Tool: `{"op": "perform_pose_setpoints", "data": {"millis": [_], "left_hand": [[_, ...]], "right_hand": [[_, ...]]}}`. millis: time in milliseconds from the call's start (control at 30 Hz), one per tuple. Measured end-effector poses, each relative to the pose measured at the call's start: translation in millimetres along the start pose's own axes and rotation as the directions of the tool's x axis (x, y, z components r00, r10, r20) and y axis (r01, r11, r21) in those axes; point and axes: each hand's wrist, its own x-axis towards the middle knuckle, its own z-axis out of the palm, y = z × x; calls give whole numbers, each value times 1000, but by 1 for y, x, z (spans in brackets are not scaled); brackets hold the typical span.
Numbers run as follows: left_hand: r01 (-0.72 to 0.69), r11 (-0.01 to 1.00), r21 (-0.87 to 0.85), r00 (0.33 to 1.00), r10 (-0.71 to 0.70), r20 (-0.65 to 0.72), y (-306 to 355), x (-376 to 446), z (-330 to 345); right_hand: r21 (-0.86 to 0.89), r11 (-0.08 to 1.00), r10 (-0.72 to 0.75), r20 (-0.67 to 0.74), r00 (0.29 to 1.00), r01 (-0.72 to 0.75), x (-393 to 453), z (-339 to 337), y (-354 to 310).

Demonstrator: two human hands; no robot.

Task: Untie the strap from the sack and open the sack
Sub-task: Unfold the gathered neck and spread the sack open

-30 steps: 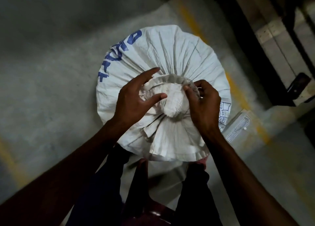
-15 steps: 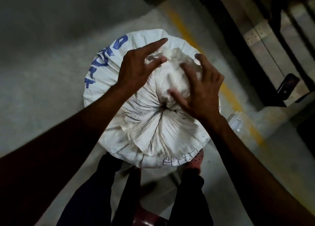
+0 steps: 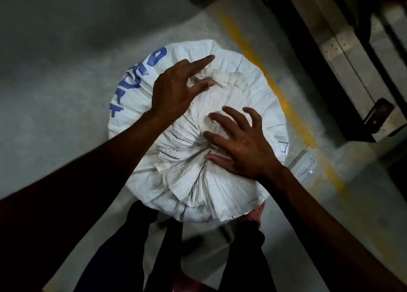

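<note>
A full white woven sack [image 3: 231,188] with blue lettering stands on the concrete floor below me. Its gathered neck [image 3: 220,98] lies pushed over toward the far side, pleats fanning out from a tied point near the middle. My left hand [image 3: 176,89] rests on the far part of the neck, index finger stretched out, thumb and fingers apart around the folded fabric. My right hand [image 3: 240,142] lies on the near right of the gathered neck with fingers spread, pressing the cloth. The strap itself is hidden in the pleats.
A yellow floor line [image 3: 284,102] runs diagonally past the sack's right side. Dark metal framing [image 3: 330,49] stands at the upper right with a dark phone-like object [image 3: 378,113] on a ledge. A small white ribbed item [image 3: 306,166] lies beside the sack. My dark-trousered legs [image 3: 123,247] stand at the bottom.
The sack's neck was upright between both hands a second ago; it now lies pushed away from me. Both hands have opened and slid over the flattened neck.
</note>
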Motion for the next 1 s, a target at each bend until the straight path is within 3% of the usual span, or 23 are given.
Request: {"op": "perform_pose_setpoints", "data": {"millis": [133, 233, 333, 433, 533, 700, 867, 1000], "left_hand": [[-11, 1000, 0, 1000, 11, 10, -1, 3, -3], [-80, 985, 153, 995, 88, -44, 3, -9, -6], [-89, 971, 221, 983, 121, -136, 16, -42, -13], [-104, 977, 187, 985, 128, -120, 26, -84, -12], [-57, 982, 180, 995, 71, -68, 28, -113, -3], [137, 942, 306, 990, -118, -78, 22, -114, 14], [93, 977, 191, 993, -77, -88, 17, -92, 19], [95, 995, 16, 992, -94, -90, 22, -82, 14]], "right_hand": [[3, 999, -41, 85, 996, 41, -6, 15, 6], [32, 999, -20, 76, 997, 18, -2, 14, 11], [69, 996, 51, 41, 998, -54, 6, 12, 16], [159, 972, 178, -7, 984, -175, 14, 11, 23], [205, 940, 282, -24, 959, -271, 16, 10, 29], [206, 906, 383, -33, 923, -369, 15, 13, 34], [204, 901, 401, -56, 914, -382, 10, 11, 35], [17, 958, 287, -128, 949, -288, 4, 6, 33]]}}
